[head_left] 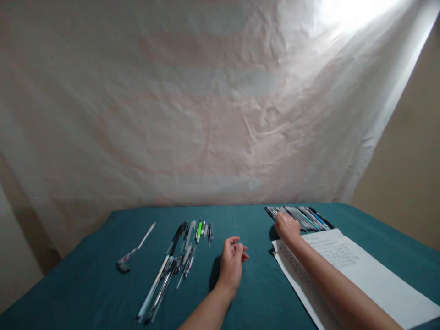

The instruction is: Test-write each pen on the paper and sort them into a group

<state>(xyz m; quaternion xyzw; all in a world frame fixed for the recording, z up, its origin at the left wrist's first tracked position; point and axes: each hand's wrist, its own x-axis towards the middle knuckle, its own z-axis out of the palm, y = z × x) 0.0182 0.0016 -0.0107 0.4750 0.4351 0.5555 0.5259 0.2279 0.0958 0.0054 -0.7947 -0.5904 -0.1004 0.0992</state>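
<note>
The right hand (287,226) reached over the printed sheet (360,270) to the row of pens (304,216) lined up by the far edge of the teal surface (257,298), toward its right corner. The work seemed to be at the picking stage. Its fingers curled down onto the row's left end, touching the pens; whether they gripped one could not be told. Lifting one would call for a narrow pinch that spared its neighbours. The left hand (232,263) rested mid-surface, fingers loosely half-curled and holding nothing, near the loose pens (185,243).

tablecloth (261,293): matt teal cloth | sheet (371,275): smooth white paper | backdrop (192,114): creased cloth
</note>
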